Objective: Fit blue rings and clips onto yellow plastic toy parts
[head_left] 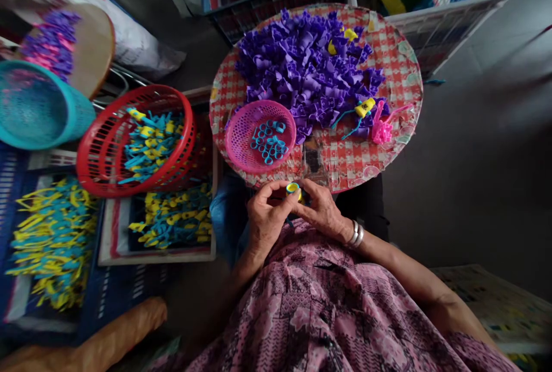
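Observation:
Between my two hands, just off the near edge of the round table, is a small yellow plastic piece with a teal ring [292, 188] around its top. My left hand [266, 217] pinches it from the left, thumb and forefinger at the ring. My right hand [321, 208] closes on it from the right; the fingers cover its lower part. Close by on the table, a pink basket [233, 145] holds several loose teal rings [268, 143]. Behind it spreads a heap of purple plastic pieces [302, 67]. A yellow piece with teal strands [364, 107] lies near a pink piece [382, 125].
The round table [399, 84] has a red checked cover. To my left, a red basket [92, 156] holds yellow and teal pieces, above a crate [159, 257] of similar ones. A teal basket [71, 113] stands farther left. Crates [452, 33] border the table's far side.

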A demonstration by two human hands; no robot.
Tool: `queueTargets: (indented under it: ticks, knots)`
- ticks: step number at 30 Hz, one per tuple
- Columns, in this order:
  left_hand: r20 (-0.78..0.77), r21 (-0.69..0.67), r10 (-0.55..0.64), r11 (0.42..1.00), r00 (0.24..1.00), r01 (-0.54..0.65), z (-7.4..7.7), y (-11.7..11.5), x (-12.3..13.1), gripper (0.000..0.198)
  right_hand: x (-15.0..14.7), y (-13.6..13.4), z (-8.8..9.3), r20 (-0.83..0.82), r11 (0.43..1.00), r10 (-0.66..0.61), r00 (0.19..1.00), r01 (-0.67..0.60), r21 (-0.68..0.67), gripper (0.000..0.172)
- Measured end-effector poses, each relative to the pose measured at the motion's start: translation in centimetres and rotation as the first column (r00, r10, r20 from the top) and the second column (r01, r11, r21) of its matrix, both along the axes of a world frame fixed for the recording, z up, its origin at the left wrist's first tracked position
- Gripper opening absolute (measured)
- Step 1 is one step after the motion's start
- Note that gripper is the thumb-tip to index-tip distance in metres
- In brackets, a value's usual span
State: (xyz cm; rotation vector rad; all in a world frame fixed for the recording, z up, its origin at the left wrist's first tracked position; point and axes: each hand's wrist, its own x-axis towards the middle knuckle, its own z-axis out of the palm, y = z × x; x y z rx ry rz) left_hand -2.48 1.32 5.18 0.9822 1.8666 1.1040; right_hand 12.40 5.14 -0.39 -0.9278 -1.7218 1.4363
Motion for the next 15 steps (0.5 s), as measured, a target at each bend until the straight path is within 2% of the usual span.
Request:
queueTargets:
  ticks: [3,10,13,15]
  knots:
    - [-0.002,-0.022,0.007,1.0,1.0,-0.007,0.0,0.2,0.1,0.034,-0.1,0.0,-0.1,-0.049,0.996,0.029,0.998,-0.033,-0.079,0.055]
    - [0.001,-0.027,-0.017,0.999,1.0,0.017,0.3,0.5,0.2,0.029,-1.0,-0.3,-1.0,-0.296,0.958,0.0,0.955,-0.084,-0.273,0.062]
    - [0.012,-0.033,-0.03,0.999,0.999,0.03,0.2,0.5,0.0,0.029,-1.0,-0.3,-1.1,-0.318,0.95,0.013,0.948,-0.111,-0.292,0.065]
    - [0.037,-0.041,-0.021,0.999,0.999,0.023,-0.1,0.4,-0.4,0.031,-0.8,-0.3,-1.0,-0.285,0.955,0.029,0.958,-0.111,-0.274,0.061]
